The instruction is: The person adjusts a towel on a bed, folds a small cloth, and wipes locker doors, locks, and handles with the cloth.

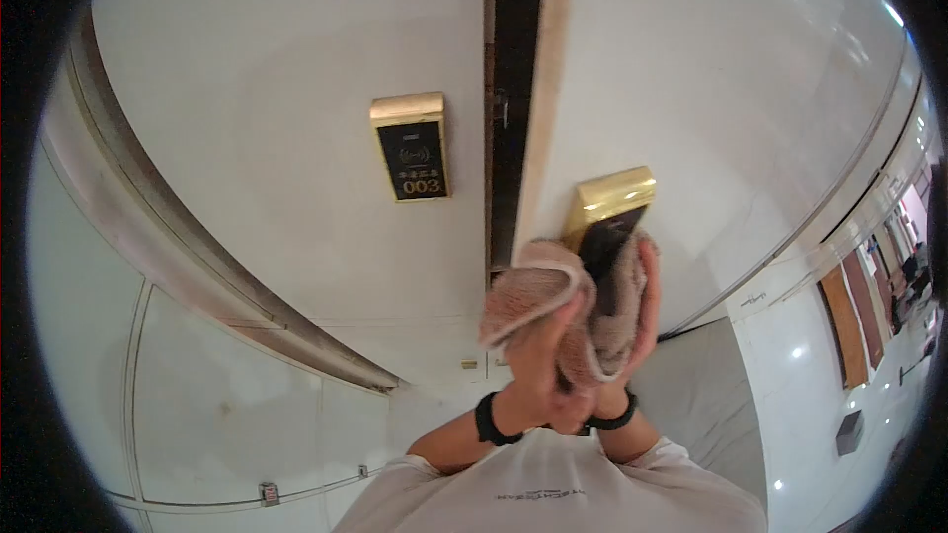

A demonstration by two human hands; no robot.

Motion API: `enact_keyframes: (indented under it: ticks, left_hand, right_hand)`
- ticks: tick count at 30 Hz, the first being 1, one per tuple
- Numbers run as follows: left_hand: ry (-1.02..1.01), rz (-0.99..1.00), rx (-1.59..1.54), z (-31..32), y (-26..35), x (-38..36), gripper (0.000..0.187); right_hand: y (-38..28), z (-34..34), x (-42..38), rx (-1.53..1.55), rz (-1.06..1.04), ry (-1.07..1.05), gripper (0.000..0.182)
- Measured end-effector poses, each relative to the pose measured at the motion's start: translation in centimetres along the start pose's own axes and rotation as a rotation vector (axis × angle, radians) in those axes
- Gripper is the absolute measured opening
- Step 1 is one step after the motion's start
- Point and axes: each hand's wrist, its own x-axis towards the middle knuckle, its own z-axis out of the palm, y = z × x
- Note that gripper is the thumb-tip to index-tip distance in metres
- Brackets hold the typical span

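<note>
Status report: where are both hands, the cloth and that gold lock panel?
Both hands raised: left hand, right hand grip the pink cloth. Cloth pressed on gold lock panel. Nothing in the way.

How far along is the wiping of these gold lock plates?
In hand: both hands, left hand and right hand, press a pinkish cloth against the right-hand lock plate, covering its lower part. Its gold top shows bare. The other lock plate, marked 003, has no cloth on it; whether it was already wiped cannot be told. So at least the right-hand one remains unfinished.
</note>
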Motion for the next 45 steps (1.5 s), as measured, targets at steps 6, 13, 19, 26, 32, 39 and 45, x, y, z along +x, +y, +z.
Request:
enact_keyframes:
  ticks: [6,13,19,26,32,39,45]
  left_hand:
    - [-0.175,0.039,-0.005,-0.7,4.7,-0.6,0.072]
    - [-0.037,0.024,0.026,-0.9,6.6,-0.9,0.087]
    - [-0.058,-0.129,0.047,-1.9,9.7,1.9,0.073]
    - [0.046,-0.162,0.11,0.8,11.7,-0.8,0.067]
    - [0.102,-0.201,0.133,4.9,15.6,-5.6,0.055]
    - [0.18,-0.204,0.155,10.9,18.9,-10.5,0.054]
    - [0.076,-0.308,0.042,11.9,20.2,-14.2,0.059]
  right_hand:
    - [-3.2,-0.9,-0.9,0.257,0.181,0.24,0.068]
    - [-5.4,-2.7,-1.7,0.147,0.176,0.202,0.069]
    - [-7.6,-3.5,-1.3,0.217,0.231,0.045,0.07]
    - [-8.5,-7.0,-1.7,0.309,0.099,-0.081,0.082]
    - [-10.3,-11.6,-3.4,0.374,0.092,-0.051,0.083]
    - [-9.8,-18.5,-7.0,0.109,-0.112,-0.133,0.087]
    - [-10.2,-22.1,-9.0,0.057,-0.206,-0.217,0.072]
